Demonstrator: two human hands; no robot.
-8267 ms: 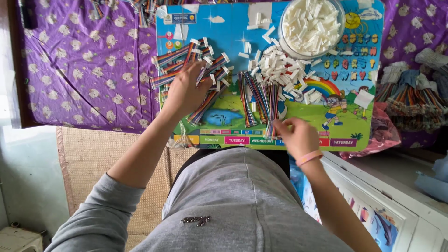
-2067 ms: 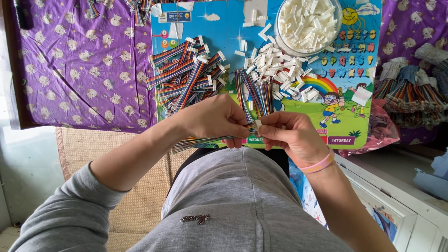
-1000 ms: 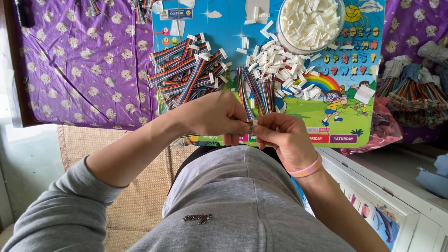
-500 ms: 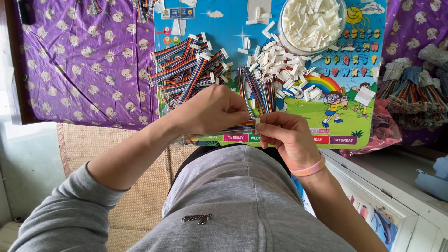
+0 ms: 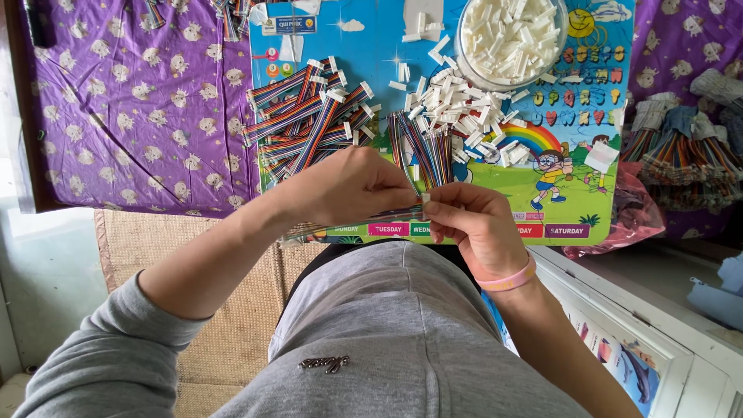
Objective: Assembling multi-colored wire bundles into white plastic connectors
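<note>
Both hands, left hand point(image 5: 348, 186) and right hand point(image 5: 472, 224), pinch one flat rainbow-coloured ribbon cable point(image 5: 391, 213) and its small white plastic connector point(image 5: 425, 198) at the board's near edge; capped cables point(image 5: 306, 124) heap at its far-left corner, bare ones point(image 5: 422, 143) mid-board.

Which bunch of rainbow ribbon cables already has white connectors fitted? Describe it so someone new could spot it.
Start from the colourful children's board lying on the purple cloth. The finished cables are the fanned heap on its left part, left of the loose white connectors. Unlike the bare-ended bundle just above the hands, these strips end in small white plugs.
</note>
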